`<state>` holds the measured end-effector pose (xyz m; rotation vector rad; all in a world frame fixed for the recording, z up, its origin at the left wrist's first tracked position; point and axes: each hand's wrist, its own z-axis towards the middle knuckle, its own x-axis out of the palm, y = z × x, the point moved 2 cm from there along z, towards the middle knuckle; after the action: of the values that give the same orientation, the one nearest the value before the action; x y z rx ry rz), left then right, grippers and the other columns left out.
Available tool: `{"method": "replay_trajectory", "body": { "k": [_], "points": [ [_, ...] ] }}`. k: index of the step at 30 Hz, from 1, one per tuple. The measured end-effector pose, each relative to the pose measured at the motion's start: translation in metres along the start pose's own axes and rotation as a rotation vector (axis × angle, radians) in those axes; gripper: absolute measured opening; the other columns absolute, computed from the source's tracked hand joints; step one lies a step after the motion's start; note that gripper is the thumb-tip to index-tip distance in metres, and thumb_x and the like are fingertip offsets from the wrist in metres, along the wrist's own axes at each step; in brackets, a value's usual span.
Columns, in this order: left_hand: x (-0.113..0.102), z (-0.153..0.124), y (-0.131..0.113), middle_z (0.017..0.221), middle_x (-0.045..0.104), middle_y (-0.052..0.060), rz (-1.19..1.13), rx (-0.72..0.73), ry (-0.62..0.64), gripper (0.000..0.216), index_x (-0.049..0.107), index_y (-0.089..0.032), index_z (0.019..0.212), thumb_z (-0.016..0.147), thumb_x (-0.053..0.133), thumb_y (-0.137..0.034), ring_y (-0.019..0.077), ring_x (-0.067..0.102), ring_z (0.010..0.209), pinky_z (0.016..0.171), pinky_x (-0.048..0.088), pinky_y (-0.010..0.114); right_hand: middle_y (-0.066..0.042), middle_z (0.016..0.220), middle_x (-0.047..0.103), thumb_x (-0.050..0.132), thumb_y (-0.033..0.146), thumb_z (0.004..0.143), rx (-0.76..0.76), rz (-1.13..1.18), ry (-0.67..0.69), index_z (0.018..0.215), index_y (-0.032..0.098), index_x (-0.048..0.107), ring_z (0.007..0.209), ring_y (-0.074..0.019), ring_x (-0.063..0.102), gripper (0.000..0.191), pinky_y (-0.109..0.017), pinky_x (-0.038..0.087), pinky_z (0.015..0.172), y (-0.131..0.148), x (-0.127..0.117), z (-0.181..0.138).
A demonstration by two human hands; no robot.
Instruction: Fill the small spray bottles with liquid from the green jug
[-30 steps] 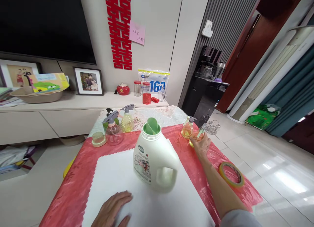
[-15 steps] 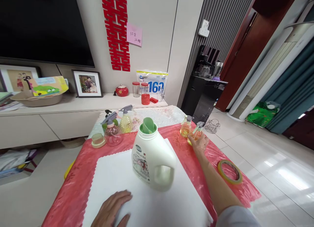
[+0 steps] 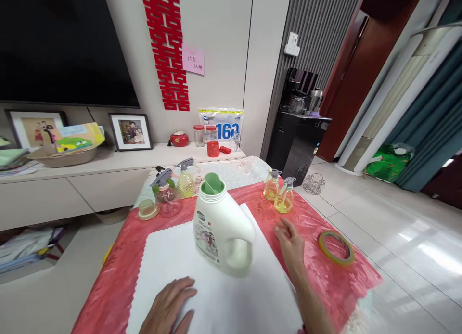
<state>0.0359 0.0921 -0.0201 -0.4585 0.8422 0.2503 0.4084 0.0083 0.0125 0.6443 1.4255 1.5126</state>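
My left hand (image 3: pixel 169 305) rests on the white mat (image 3: pixel 169 254) with its fingers spread, holding nothing. A white laundry detergent jug (image 3: pixel 224 228) stands uncapped in front of it, its green pouring spout showing. My right hand (image 3: pixel 291 242) hovers over the red cloth, empty, fingers loosely bent and apart. Just beyond its fingertips stand two small spray bottles with yellow liquid, the nearer spray bottle (image 3: pixel 284 201) and the farther spray bottle (image 3: pixel 271 190). On the left are a pinkish clear spray bottle (image 3: pixel 168 201), a yellow spray bottle (image 3: pixel 185 184) and a pale green cap (image 3: pixel 147 209).
A roll of yellow tape (image 3: pixel 336 248) lies near the right edge of the red-covered table (image 3: pixel 104 281). Behind the table runs a low cabinet (image 3: pixel 108 187) bearing jars, photo frames and a basket. A black cabinet (image 3: pixel 299 141) stands at the back right.
My right hand has let go of the nearer spray bottle on the right and drawn back toward me. That bottle now stands beside the other one. The left hand stays on the mat.
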Motion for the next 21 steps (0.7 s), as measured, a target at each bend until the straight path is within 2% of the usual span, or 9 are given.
{"method": "replay_trajectory", "body": {
  "k": [3, 5, 9, 12, 15, 18, 21],
  "points": [
    [-0.004, 0.001, -0.009, 0.119, 0.075, 0.004, -0.028, -0.006, 0.016, 0.034, 0.064, -0.032, 0.119, 0.086, 0.068, -0.029, 0.0212, 0.071, 0.11, 0.097, 0.059, 0.03, -0.004, 0.09, 0.07, 0.068, 0.055, 0.079, 0.026, 0.064, 0.019, 0.114, 0.016, 0.063, 0.082, -0.0197, 0.068, 0.053, -0.04, 0.056, 0.085, -0.006, -0.004, -0.011],
    [-0.008, 0.004, -0.015, 0.12, 0.074, 0.005, -0.077, -0.078, 0.068, 0.033, 0.065, -0.031, 0.116, 0.085, 0.065, -0.021, 0.0214, 0.07, 0.112, 0.099, 0.058, 0.032, -0.004, 0.09, 0.07, 0.07, 0.063, 0.069, 0.066, 0.078, 0.02, 0.114, 0.017, 0.064, 0.081, -0.0218, 0.067, 0.064, -0.04, 0.055, 0.086, -0.01, -0.009, -0.013],
    [-0.018, 0.014, -0.018, 0.115, 0.074, 0.007, -0.354, -0.38, 0.166, 0.021, 0.07, -0.028, 0.098, 0.079, 0.067, -0.018, 0.0235, 0.068, 0.114, 0.101, 0.056, 0.037, -0.003, 0.088, 0.069, 0.073, 0.068, 0.058, 0.147, 0.084, 0.033, 0.116, 0.019, 0.063, 0.074, -0.0239, 0.067, 0.077, -0.043, 0.054, 0.084, -0.012, -0.015, -0.01],
    [-0.026, 0.017, -0.01, 0.11, 0.076, 0.008, -0.658, -0.657, 0.12, 0.018, 0.072, -0.024, 0.096, 0.079, 0.072, -0.031, 0.0249, 0.069, 0.111, 0.103, 0.052, 0.041, -0.004, 0.088, 0.07, 0.074, 0.069, 0.054, 0.186, 0.097, 0.063, 0.114, 0.02, 0.063, 0.074, -0.0255, 0.067, 0.078, -0.046, 0.053, 0.086, -0.01, -0.015, -0.01],
    [-0.036, 0.013, -0.002, 0.108, 0.077, 0.011, -0.943, -0.894, 0.017, 0.042, 0.072, -0.021, 0.099, 0.071, 0.081, -0.051, 0.0279, 0.07, 0.11, 0.101, 0.052, 0.043, -0.004, 0.09, 0.071, 0.074, 0.069, 0.054, 0.209, 0.074, 0.074, 0.113, 0.025, 0.063, 0.074, -0.0263, 0.068, 0.075, -0.046, 0.054, 0.086, -0.008, -0.015, -0.011],
    [-0.046, 0.013, 0.007, 0.107, 0.078, 0.013, -1.069, -0.983, -0.068, 0.058, 0.072, -0.019, 0.101, 0.062, 0.085, -0.061, 0.0275, 0.072, 0.104, 0.097, 0.053, 0.042, -0.002, 0.09, 0.071, 0.074, 0.069, 0.055, 0.21, 0.07, 0.067, 0.108, 0.029, 0.064, 0.074, -0.0263, 0.069, 0.068, -0.044, 0.055, 0.082, -0.011, -0.015, -0.012],
    [-0.058, 0.028, 0.021, 0.103, 0.078, 0.012, -0.994, -0.993, -0.11, 0.056, 0.073, -0.019, 0.099, 0.06, 0.087, -0.057, 0.0249, 0.072, 0.097, 0.093, 0.054, 0.04, -0.002, 0.089, 0.071, 0.074, 0.07, 0.055, 0.208, 0.048, 0.046, 0.104, 0.03, 0.065, 0.073, -0.0268, 0.068, 0.064, -0.046, 0.055, 0.084, -0.011, -0.016, -0.013]
  ]
}}
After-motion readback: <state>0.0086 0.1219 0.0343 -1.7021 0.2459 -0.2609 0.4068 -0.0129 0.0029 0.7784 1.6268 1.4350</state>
